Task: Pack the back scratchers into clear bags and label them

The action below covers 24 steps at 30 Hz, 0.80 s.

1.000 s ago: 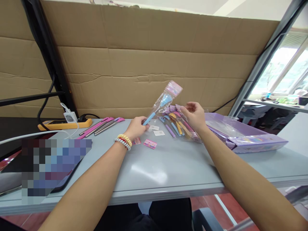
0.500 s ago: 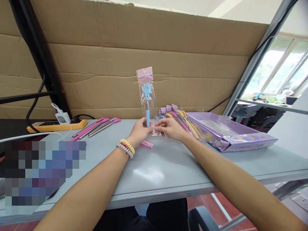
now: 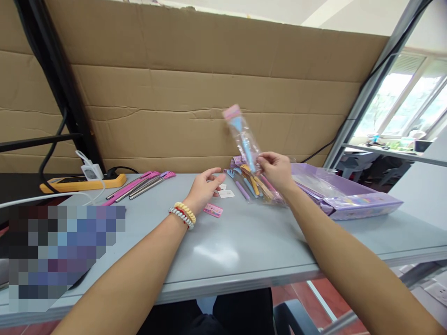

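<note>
Now that the packet has changed hands: half a second ago the left hand held it upright by the lower end; now the right hand [image 3: 277, 170] has the clear packet [image 3: 243, 133] alone, with a blue back scratcher inside.
Right grip: thumb and fingers pinched on the packet's edge near its lower end.
Left hand [image 3: 204, 190]: fingers parted and slightly curled, nothing seen between them, near the white cards [image 3: 226, 193].
Packet's place: raised, slightly blurred, top tilted left, its lower end in front of or over the pile of scratchers [image 3: 257, 184]; whether they touch cannot be told.
Pink label [image 3: 213, 210]: flat on the table [image 3: 223, 246], much as before.
Purple box [image 3: 365, 207]: just beyond the pile, to the right.
What the change means: the left hand seems free, and handling of the packet rests with the right.
</note>
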Each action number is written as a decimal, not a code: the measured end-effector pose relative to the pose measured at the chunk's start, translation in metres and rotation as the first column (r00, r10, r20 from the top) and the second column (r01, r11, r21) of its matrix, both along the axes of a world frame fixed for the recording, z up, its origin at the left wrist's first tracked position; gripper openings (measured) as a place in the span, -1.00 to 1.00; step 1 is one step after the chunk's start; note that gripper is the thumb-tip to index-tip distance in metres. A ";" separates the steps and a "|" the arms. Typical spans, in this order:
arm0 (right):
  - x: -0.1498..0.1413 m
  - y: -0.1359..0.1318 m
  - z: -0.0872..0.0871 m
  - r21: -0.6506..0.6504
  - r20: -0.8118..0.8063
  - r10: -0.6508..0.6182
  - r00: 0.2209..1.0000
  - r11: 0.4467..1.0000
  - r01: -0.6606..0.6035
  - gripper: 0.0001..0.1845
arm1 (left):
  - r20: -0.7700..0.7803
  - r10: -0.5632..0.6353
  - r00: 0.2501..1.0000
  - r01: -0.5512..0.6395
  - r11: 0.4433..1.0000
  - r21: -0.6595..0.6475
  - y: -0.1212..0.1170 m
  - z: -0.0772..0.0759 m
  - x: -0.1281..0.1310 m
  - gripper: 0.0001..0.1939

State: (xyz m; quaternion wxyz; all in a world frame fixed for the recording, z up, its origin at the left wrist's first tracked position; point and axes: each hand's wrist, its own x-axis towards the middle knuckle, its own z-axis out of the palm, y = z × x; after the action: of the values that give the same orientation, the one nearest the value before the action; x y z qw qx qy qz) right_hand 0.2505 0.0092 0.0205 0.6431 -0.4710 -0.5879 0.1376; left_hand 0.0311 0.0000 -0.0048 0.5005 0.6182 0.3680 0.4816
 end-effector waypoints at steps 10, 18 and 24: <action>0.086 0.002 0.008 -0.140 -0.017 -0.089 0.996 0.986 0.085 -0.75 | -0.271 -0.009 0.962 0.054 0.986 0.160 0.008 -0.009 -0.004 -0.68; 0.103 0.012 -0.006 -0.526 0.163 -0.092 0.982 0.834 0.166 -0.79 | -0.403 0.025 0.915 0.071 0.973 0.222 0.008 -0.010 -0.006 -0.70; 0.100 0.012 -0.005 -0.513 0.653 -0.076 0.753 0.688 0.514 -0.92 | -0.474 0.035 0.880 0.078 0.973 0.218 0.006 -0.012 -0.006 -0.69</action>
State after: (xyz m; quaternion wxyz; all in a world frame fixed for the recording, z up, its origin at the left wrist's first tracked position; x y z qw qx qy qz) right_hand 0.3506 0.0209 0.0154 0.2316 -0.7794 -0.5773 0.0746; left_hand 0.0253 0.0064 -0.0166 0.3252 0.7752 0.4141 0.3491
